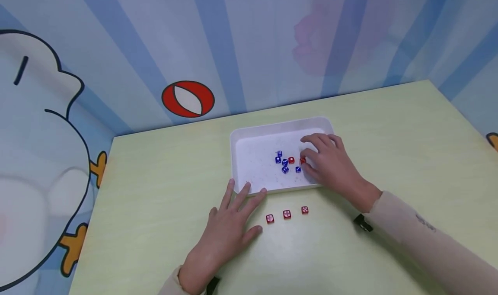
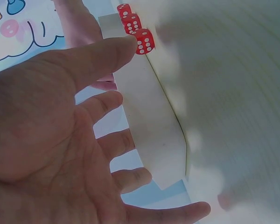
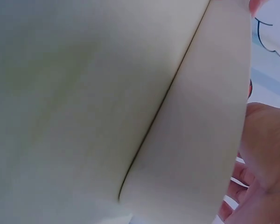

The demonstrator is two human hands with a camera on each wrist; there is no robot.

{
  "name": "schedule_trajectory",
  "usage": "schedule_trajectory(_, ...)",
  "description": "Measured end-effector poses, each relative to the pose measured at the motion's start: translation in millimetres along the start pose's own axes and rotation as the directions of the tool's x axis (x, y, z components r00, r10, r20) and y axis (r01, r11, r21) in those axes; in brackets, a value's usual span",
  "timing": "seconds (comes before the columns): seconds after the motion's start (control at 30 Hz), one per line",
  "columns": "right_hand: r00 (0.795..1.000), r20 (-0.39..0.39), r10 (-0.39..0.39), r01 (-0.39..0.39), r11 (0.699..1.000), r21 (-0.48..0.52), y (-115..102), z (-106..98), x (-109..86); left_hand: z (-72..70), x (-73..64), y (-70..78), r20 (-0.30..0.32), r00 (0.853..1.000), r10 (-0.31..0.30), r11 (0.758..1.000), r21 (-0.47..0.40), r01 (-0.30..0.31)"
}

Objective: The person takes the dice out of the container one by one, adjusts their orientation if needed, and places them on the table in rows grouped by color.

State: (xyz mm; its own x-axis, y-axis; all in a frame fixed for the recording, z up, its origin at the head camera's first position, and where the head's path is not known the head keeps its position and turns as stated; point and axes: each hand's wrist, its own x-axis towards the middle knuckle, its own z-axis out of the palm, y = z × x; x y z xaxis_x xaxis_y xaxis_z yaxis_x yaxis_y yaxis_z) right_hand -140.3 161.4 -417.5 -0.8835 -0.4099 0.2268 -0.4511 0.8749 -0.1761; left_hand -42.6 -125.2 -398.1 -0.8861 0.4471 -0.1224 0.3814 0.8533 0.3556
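Note:
My right hand [image 1: 330,163] reaches into a white tray [image 1: 249,133], thumb and index finger pinching a red die [image 1: 303,161]. Beside it lie another red die [image 1: 291,160] and several blue dice [image 1: 285,169] on the tray floor. My left hand [image 1: 225,230] is spread flat, with fingertips at the tray's near left rim. In the left wrist view its straight fingers [image 2: 116,142] lie along the tray wall. On the table in front of the tray, three red dice form a row: left [image 1: 270,219], middle [image 1: 286,214] and right [image 1: 304,210]. The right wrist view hides the pinched die.
The pale green-yellow table [image 1: 163,191] runs up to a blue striped wall [image 1: 256,48] with cartoon drawings. Small specks are scattered on the tray floor. A black strap [image 1: 363,222] shows beneath the right sleeve [image 1: 420,230].

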Motion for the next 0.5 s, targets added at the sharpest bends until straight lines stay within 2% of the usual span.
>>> schedule_trajectory(0.3,0.994,-0.102,-0.041,0.042,0.999,0.011,-8,-6,-24.1,1.3,-1.1,-0.5,0.0,1.0,-0.003,1.0,0.007,0.003)
schedule_trajectory(0.5,0.978,-0.197,-0.07,0.073,0.997,0.008,-10,-11,-41.3,1.9,-1.2,-0.7,-0.015,1.0,0.007,1.0,0.017,-0.007)
